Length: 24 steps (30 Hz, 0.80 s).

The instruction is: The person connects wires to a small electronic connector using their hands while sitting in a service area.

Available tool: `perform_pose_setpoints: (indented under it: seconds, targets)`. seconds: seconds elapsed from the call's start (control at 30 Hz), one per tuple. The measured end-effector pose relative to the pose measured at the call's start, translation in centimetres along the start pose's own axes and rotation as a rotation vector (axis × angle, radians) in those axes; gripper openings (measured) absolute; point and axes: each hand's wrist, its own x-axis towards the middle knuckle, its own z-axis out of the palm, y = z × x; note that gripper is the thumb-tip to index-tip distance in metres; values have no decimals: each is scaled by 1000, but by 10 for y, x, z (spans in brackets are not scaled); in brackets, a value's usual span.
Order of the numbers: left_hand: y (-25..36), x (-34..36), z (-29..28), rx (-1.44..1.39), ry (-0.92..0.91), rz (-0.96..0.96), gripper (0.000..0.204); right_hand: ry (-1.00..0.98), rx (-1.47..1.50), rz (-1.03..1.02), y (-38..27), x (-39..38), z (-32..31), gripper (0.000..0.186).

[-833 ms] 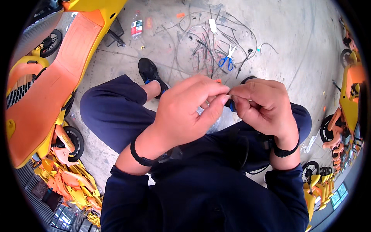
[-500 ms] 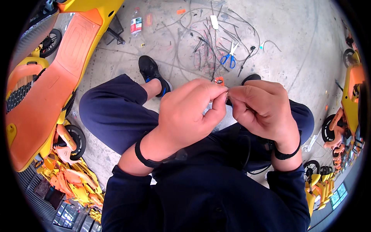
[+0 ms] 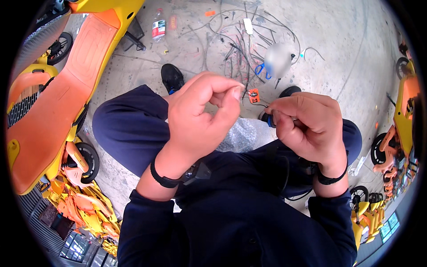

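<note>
My left hand (image 3: 202, 113) is raised above my lap, thumb and forefinger pinched together. Whatever sits between those tips is too small to make out. To its right, my right hand (image 3: 307, 127) pinches a thin dark wire (image 3: 259, 105), which sticks out leftward from the fingertips toward the left hand. A gap separates the two hands. Just past the fingertips shows a small orange tag (image 3: 253, 95) with dark markings. Below the hands, clear bubble wrap (image 3: 242, 135) lies between my legs.
Cut wires and cables (image 3: 235, 49) lie scattered on the concrete floor, with blue-handled scissors (image 3: 260, 70) partly under a blurred patch. A plastic bottle (image 3: 159, 26) lies farther left. A yellow and orange scooter-like vehicle (image 3: 62, 102) stands at the left; more vehicles (image 3: 402, 100) line the right.
My hands have moved apart: the left went left and slightly up, while the right stayed nearly in place. The wire, orange tag and bubble wrap now show more fully between them.
</note>
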Motion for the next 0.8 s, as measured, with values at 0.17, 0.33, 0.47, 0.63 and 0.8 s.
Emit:
perform_pose_setpoints:
  seconds: [0.17, 0.33, 0.47, 0.63, 0.8]
  targets:
    - [13, -2, 4, -388, -262, -169, 17, -3, 86, 56, 1, -1, -1, 17]
    - [7, 0, -3, -307, -408, -173, 19, -48, 187, 105, 5, -1, -5, 10]
    - [10, 4, -4, 108, -301, 227, 17, -185, 596, 478, 1, 1, -9, 11]
    - [8, 3, -3, 301, -175, 517, 26, -402, 1061, 668, 4, 1, -10, 21]
    - [9, -1, -4, 369, -20, 622, 32, -452, 1448, 773, 6, 0, 6, 23]
